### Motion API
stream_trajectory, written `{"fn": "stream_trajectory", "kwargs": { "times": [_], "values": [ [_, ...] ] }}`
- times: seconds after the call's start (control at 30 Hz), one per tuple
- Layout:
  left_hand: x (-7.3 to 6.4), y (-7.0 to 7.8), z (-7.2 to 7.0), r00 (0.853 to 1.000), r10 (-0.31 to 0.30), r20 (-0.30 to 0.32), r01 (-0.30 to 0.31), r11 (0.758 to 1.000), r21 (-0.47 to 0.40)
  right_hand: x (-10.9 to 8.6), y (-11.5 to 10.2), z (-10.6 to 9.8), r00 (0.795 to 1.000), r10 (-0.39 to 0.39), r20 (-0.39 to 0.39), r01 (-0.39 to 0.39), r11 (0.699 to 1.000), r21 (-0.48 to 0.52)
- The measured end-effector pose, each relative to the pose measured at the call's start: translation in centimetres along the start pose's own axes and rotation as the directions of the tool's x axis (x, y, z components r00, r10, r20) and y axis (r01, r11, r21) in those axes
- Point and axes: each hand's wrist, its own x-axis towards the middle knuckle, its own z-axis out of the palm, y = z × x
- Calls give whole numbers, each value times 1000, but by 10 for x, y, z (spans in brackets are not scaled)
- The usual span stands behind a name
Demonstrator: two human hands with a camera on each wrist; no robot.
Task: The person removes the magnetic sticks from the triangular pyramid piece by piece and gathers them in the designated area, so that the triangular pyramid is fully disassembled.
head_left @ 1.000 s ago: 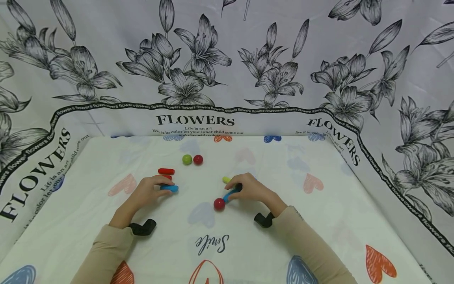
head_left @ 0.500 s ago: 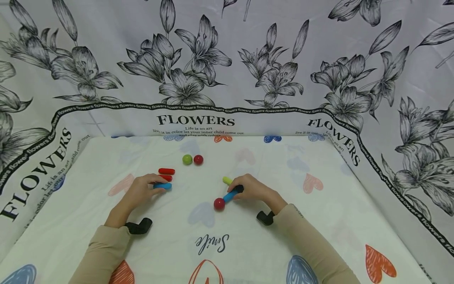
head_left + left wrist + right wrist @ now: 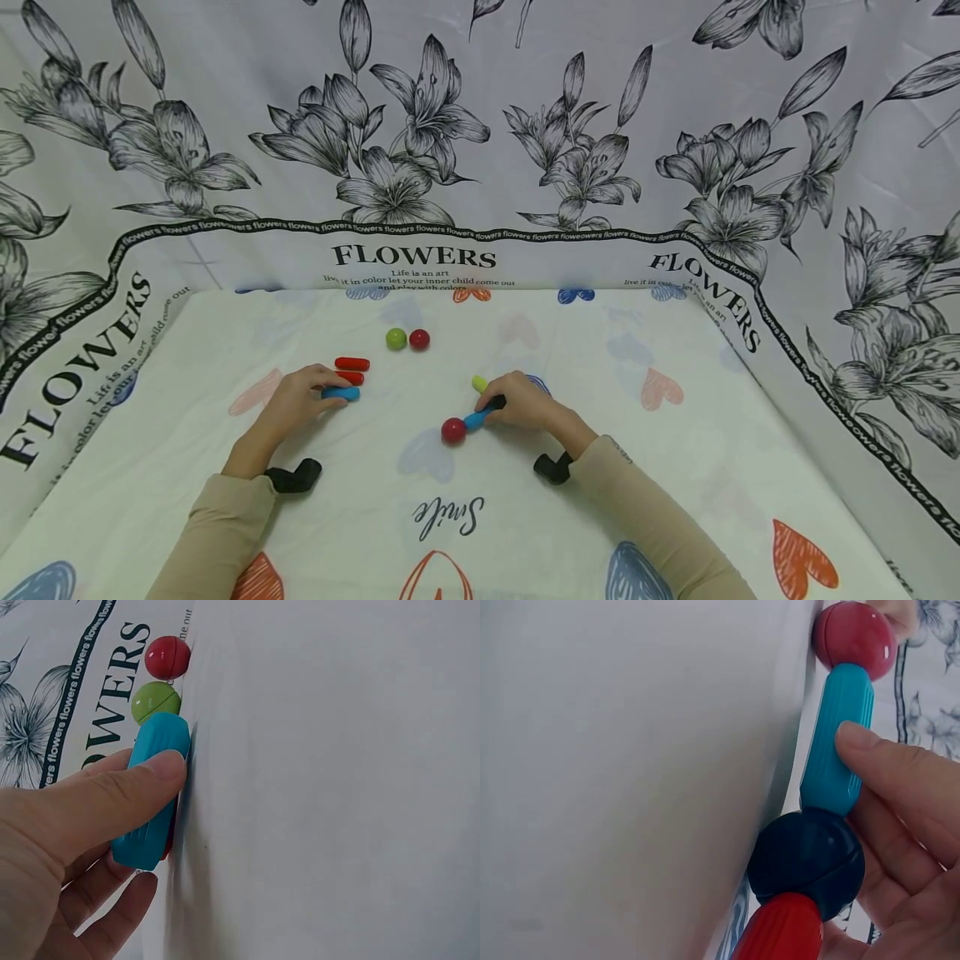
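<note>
My left hand pinches a short blue ribbed rod between thumb and fingers, close in front of two red rods lying side by side. In my right hand is another blue rod, gripped with the thumb along its side. A glossy red ball sits on one end of that rod and a dark navy ball on the other. From the navy ball a red rod continues; in the head view my hand hides it. A yellow-green rod shows just behind the right fingers.
Farther back, a green ball and a second red ball lie side by side. The white tablecloth has printed hearts and lettering. Behind it hangs a flower-printed curtain. Black wrist-worn devices stick out at both sleeves.
My left hand has carried its blue rod leftward, in against the red rods, and stays there. My right hand has shifted its joined pieces slightly left.
</note>
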Motion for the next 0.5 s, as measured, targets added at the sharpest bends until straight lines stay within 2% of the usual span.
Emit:
{"fn": "stream_trajectory", "kwargs": {
  "times": [0.2, 0.37, 0.5],
  "values": [
    [2, 1, -2, 999, -27, 29, 27, 1000, 6, -1, -6, 1, 1000, 27, -2, -27, 1000, 9],
    [3, 1, -2, 1000, 0, 13, 0, 1000, 21, -1, -8, 4, 999, 45, -11, -44, 999, 24],
    [3, 3, -3, 1000, -8, 20, 7, 1000, 28, 0, -8, 6, 998, 61, -12, -60, 997, 46]
  ]
}}
